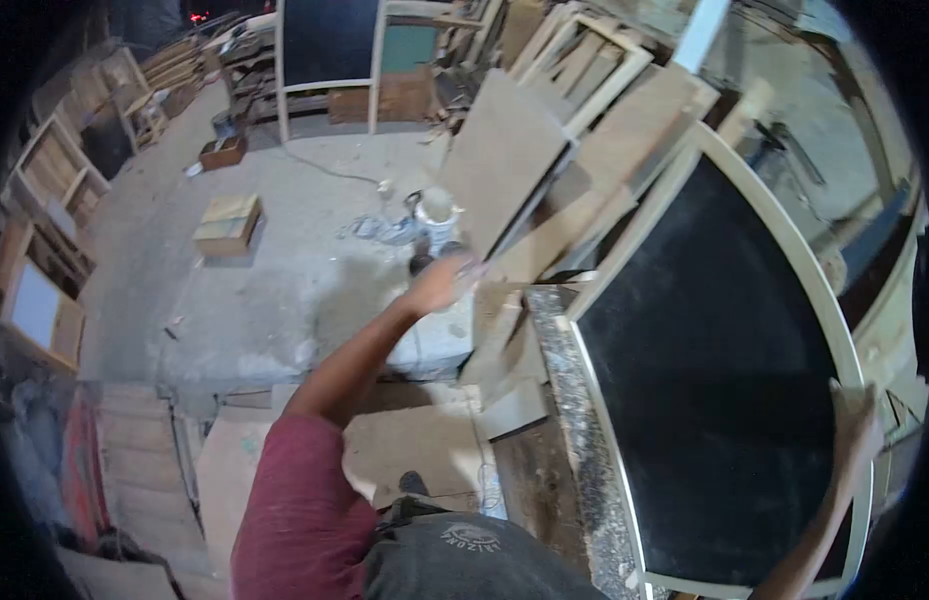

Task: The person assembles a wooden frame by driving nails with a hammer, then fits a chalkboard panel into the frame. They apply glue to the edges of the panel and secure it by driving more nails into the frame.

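While the left hand (439,283) reaches out, its fingers (471,266) hold the low corner of a flat wooden board (504,160), lifted up and tilted over the dusty floor (284,290). At the far right, the right hand (852,425) has its fingers wrapped on the pale edge of a big black framed panel (714,370). That panel lies on the speckled surface (569,400). A white bucket (436,215) stands just behind the board.
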`<action>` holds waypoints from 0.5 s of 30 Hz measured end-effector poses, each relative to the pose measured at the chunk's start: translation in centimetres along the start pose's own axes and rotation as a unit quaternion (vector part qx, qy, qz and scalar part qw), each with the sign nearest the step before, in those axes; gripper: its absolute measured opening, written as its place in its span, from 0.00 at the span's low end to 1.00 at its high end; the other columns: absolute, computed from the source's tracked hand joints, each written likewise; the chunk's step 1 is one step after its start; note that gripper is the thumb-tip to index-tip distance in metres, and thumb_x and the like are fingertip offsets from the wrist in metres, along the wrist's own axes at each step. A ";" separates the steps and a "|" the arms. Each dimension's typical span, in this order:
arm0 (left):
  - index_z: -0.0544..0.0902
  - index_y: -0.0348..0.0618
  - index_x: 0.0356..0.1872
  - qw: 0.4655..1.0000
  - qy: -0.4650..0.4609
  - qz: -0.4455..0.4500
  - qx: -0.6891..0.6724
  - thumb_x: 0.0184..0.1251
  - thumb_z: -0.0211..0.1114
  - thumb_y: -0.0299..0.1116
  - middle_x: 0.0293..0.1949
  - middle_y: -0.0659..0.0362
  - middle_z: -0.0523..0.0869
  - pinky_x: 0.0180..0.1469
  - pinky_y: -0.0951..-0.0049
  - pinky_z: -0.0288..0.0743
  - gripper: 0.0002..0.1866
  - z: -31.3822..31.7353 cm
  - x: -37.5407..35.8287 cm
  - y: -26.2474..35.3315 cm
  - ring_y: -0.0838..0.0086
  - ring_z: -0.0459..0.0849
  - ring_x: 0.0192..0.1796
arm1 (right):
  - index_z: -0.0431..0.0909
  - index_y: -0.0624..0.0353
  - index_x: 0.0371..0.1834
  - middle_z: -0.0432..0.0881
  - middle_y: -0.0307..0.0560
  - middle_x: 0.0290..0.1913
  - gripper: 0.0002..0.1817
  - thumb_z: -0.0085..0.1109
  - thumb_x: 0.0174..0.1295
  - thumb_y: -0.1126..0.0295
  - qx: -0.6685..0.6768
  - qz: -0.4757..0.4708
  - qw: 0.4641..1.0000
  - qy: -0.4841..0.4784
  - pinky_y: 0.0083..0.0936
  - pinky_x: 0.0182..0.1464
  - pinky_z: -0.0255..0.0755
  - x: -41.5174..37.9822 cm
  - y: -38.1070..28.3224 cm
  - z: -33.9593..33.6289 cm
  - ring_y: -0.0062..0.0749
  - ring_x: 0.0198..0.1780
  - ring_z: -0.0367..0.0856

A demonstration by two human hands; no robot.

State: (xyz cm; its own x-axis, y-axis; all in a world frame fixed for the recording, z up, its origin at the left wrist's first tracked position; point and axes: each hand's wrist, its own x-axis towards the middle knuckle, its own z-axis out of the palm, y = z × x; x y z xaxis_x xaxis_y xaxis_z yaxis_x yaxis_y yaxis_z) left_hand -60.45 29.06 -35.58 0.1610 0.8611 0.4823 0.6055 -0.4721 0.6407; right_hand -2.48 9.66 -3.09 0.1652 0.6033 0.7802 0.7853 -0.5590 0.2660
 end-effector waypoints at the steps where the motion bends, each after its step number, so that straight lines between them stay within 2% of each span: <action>1: 0.81 0.33 0.42 0.991 -0.059 -0.113 -0.028 0.66 0.59 0.48 0.43 0.42 0.83 0.48 0.56 0.73 0.22 -1.5 -6.1 -6.8 0.48 0.81 0.45 | 0.75 0.65 0.57 0.81 0.63 0.49 0.41 0.67 0.50 0.41 -0.006 0.010 1.000 0.022 0.41 0.52 0.74 0.3 -0.5 0.3 0.54 0.50 0.81; 2: 0.82 0.34 0.41 0.953 -0.074 -0.286 0.063 0.65 0.58 0.50 0.40 0.41 0.84 0.48 0.56 0.73 0.24 -2.8 -13.6 -13.1 0.49 0.82 0.45 | 0.74 0.64 0.58 0.81 0.62 0.50 0.41 0.67 0.50 0.41 -0.009 0.024 0.999 -0.045 0.41 0.54 0.73 0.5 -2.7 -2.2 0.53 0.51 0.81; 3: 0.83 0.34 0.39 0.958 -0.021 -0.281 0.058 0.64 0.57 0.51 0.38 0.41 0.84 0.47 0.55 0.73 0.25 -4.1 -21.4 -18.0 0.50 0.83 0.43 | 0.74 0.63 0.59 0.81 0.61 0.51 0.41 0.67 0.50 0.41 -0.013 0.038 0.993 -0.110 0.42 0.55 0.73 0.6 -4.8 -4.7 0.52 0.52 0.81; 4: 0.84 0.35 0.38 0.922 -0.083 -0.374 0.051 0.63 0.58 0.50 0.38 0.41 0.85 0.45 0.54 0.74 0.24 -7.1 -26.7 -19.7 0.48 0.83 0.41 | 0.75 0.62 0.59 0.80 0.61 0.52 0.40 0.67 0.50 0.42 -0.013 0.036 0.993 -0.108 0.41 0.57 0.71 0.8 -3.9 -3.4 0.52 0.54 0.79; 5: 0.84 0.34 0.36 0.923 -0.040 -0.369 0.100 0.62 0.58 0.50 0.36 0.41 0.85 0.43 0.54 0.75 0.24 -7.9 -32.4 -22.9 0.48 0.84 0.39 | 0.72 0.61 0.61 0.78 0.61 0.55 0.39 0.65 0.53 0.43 -0.026 0.039 0.992 -0.119 0.41 0.59 0.71 1.4 -5.0 -3.6 0.52 0.55 0.78; 7: 0.85 0.34 0.35 0.907 -0.029 -0.407 0.107 0.62 0.59 0.49 0.35 0.42 0.85 0.43 0.56 0.75 0.23 -10.6 -35.5 -24.5 0.49 0.84 0.39 | 0.67 0.60 0.66 0.73 0.60 0.61 0.37 0.61 0.59 0.46 -0.053 0.043 0.987 -0.143 0.41 0.62 0.69 2.7 -7.2 -4.3 0.51 0.59 0.76; 9: 0.85 0.34 0.36 0.895 -0.015 -0.436 0.096 0.62 0.60 0.48 0.36 0.43 0.86 0.44 0.59 0.76 0.22 -13.3 -35.1 -24.7 0.50 0.85 0.40 | 0.73 0.58 0.28 0.73 0.51 0.27 0.33 0.71 0.39 0.38 -0.022 -0.079 0.995 0.054 0.41 0.33 0.65 4.6 -11.4 -6.7 0.42 0.27 0.70; 10: 0.84 0.34 0.38 0.897 -0.007 -0.435 0.073 0.62 0.60 0.48 0.37 0.43 0.86 0.45 0.60 0.76 0.22 -14.3 -31.6 -24.4 0.51 0.85 0.41 | 0.76 0.57 0.09 0.73 0.47 0.10 0.34 0.76 0.29 0.34 -0.005 -0.135 0.979 0.154 0.40 0.18 0.63 5.7 -13.7 -8.3 0.38 0.12 0.68; 12: 0.83 0.34 0.43 0.899 0.046 -0.434 0.041 0.63 0.61 0.48 0.40 0.44 0.86 0.49 0.63 0.76 0.23 -14.6 -25.7 -24.6 0.55 0.85 0.44 | 0.76 0.60 0.10 0.72 0.47 0.10 0.37 0.73 0.30 0.32 -0.034 -0.166 0.973 0.160 0.38 0.17 0.60 9.1 -18.4 -11.1 0.35 0.11 0.65; 14: 0.81 0.35 0.47 0.918 0.074 -0.388 -0.023 0.66 0.59 0.48 0.37 0.51 0.87 0.44 0.68 0.76 0.23 -11.2 -21.9 -29.0 0.67 0.86 0.39 | 0.75 0.61 0.10 0.71 0.46 0.10 0.37 0.72 0.32 0.32 -0.068 -0.215 0.955 0.191 0.37 0.17 0.60 12.3 -24.2 -14.5 0.32 0.12 0.65; 15: 0.80 0.34 0.49 0.922 0.039 -0.378 -0.074 0.67 0.58 0.48 0.38 0.53 0.87 0.45 0.69 0.76 0.24 -8.7 -19.5 -31.5 0.71 0.85 0.40 | 0.76 0.61 0.11 0.72 0.46 0.11 0.36 0.72 0.33 0.33 -0.042 -0.226 0.953 0.196 0.37 0.18 0.61 13.6 -27.2 -15.8 0.32 0.13 0.66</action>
State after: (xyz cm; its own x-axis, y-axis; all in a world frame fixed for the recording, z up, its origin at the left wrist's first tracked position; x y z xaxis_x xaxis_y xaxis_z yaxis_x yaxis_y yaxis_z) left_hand -89.50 25.47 -60.00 -0.3242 0.9409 -0.0978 0.4069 0.2321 0.8835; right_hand -31.07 24.06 9.22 -0.4273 0.5443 0.7220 0.6701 -0.3454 0.6570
